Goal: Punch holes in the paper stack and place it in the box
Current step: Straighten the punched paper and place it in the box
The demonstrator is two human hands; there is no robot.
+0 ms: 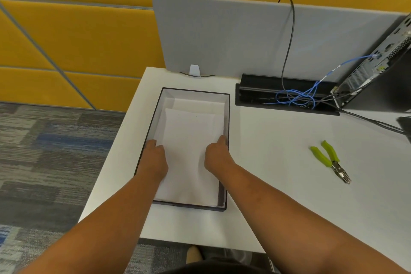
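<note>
Inside the shallow dark-rimmed rectangular box (pixel 226 118) lies the limp white paper stack (pixel 189 151); left hand (pixel 155 158) and right hand (pixel 216 155), each grip curled, press its side edges, the best hold.

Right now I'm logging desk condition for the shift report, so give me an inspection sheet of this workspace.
Surface: white desk, no spills seen.
Job's things: white paper stack lies inside the shallow dark-rimmed box; green-handled metal hole punch lies apart to the right.
Clutter: nothing seen.
Grips: left hand and right hand rest on the stack's side edges.
Cables: blue and black cables tangled in the black cable tray.
Surroundings: grey divider panel, yellow wall panels, computer tower, patterned carpet.
</note>
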